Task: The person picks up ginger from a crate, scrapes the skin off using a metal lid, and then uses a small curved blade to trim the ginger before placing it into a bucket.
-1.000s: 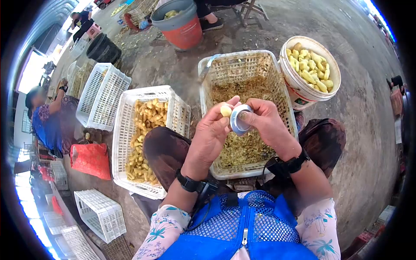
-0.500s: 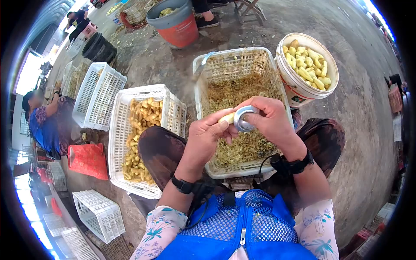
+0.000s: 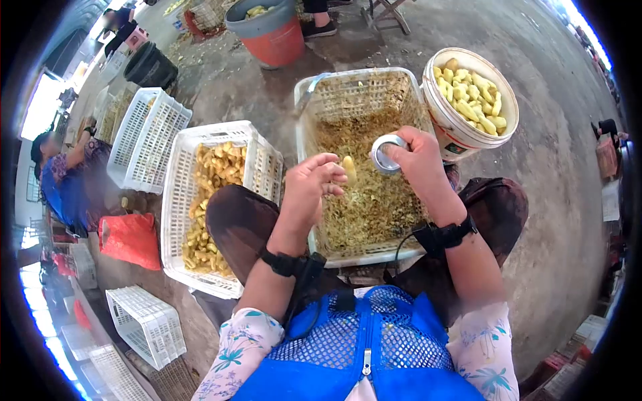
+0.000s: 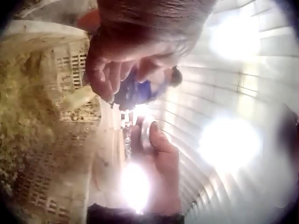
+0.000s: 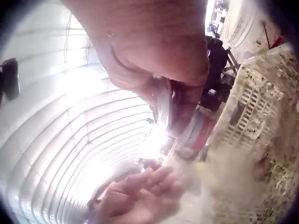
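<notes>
The left hand (image 3: 309, 187) has its fingers loosely bent and spread over the crate of peelings (image 3: 304, 144). Just off its fingertips is a pale peeled ginger piece (image 3: 349, 171), blurred in the left wrist view (image 4: 78, 97); whether it touches a finger I cannot tell. To the right, the right hand (image 3: 428, 170) grips a round silver metal ring (image 3: 388, 154), with the thumb at its opening. In the right wrist view the ring (image 5: 163, 105) shows edge-on between thumb and fingers.
A white crate of unpeeled ginger (image 3: 170, 200) stands left, beside the knee. A white bucket (image 3: 438, 127) of peeled ginger is at the right. Further off are a red-grey bucket (image 3: 271, 41), a red sack (image 3: 130, 240), empty crates and a seated person at the left.
The hands have moved apart, the left one leftward. Its fingers have loosened from the ginger piece, which was pinched against the ring and now shows apart from the ring.
</notes>
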Action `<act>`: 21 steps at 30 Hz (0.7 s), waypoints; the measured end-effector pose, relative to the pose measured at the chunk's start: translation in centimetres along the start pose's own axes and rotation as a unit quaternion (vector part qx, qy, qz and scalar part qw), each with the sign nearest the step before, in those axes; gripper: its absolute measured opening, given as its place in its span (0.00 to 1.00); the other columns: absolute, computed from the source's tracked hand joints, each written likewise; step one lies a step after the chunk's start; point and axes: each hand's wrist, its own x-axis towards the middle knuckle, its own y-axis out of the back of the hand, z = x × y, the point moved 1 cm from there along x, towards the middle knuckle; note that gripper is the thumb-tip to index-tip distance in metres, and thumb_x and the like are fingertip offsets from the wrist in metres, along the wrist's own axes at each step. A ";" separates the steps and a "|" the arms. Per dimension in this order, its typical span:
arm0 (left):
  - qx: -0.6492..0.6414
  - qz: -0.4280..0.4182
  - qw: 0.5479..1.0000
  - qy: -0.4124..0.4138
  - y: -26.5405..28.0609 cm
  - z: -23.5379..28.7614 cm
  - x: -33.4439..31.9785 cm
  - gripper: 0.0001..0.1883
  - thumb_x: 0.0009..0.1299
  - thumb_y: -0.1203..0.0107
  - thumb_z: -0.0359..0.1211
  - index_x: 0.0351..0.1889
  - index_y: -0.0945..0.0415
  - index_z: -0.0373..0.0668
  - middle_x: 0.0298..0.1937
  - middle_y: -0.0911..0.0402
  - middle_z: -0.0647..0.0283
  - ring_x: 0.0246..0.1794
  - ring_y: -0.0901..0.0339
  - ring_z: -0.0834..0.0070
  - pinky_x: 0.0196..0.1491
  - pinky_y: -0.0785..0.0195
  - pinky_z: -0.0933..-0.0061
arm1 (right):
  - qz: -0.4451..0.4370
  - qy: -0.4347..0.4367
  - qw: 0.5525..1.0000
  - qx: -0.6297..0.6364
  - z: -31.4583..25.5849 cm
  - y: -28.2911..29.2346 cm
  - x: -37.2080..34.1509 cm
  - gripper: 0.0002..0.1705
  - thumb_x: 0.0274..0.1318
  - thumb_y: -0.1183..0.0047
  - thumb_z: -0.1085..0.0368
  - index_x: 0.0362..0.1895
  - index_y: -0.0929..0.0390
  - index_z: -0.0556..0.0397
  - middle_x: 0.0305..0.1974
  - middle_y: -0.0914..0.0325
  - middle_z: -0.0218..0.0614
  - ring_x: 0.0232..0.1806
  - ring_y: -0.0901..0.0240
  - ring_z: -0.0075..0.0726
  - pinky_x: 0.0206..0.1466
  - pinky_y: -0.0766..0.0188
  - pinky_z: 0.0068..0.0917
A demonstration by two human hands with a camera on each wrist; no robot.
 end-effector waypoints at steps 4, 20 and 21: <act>0.064 0.027 0.997 0.035 0.5 -2.9 2.0 0.17 0.74 0.44 0.31 0.56 0.23 0.29 0.45 0.15 0.56 0.44 0.16 0.70 0.39 0.20 0.69 | 0.008 0.047 0.998 -0.051 -0.3 -0.3 -0.4 0.04 0.54 0.37 0.72 0.30 0.20 0.60 0.24 0.25 0.30 0.28 0.33 0.20 0.31 0.35 0.26; 0.665 0.133 0.720 0.147 4.5 -18.7 16.9 0.14 0.65 0.37 0.36 0.40 0.14 0.33 0.46 0.13 0.45 0.48 0.15 0.45 0.51 0.21 0.54 | 0.111 -0.054 0.989 0.083 -3.7 11.0 -6.2 0.05 0.57 0.42 0.75 0.39 0.18 0.62 0.34 0.19 0.29 0.35 0.27 0.18 0.40 0.30 0.19; 0.656 0.142 0.721 0.174 4.5 -19.0 16.9 0.15 0.65 0.35 0.36 0.41 0.14 0.33 0.47 0.13 0.45 0.48 0.15 0.47 0.51 0.21 0.55 | 0.104 -0.041 0.991 0.079 -3.3 11.3 -6.2 0.04 0.60 0.40 0.72 0.38 0.19 0.61 0.34 0.20 0.28 0.35 0.28 0.17 0.39 0.31 0.18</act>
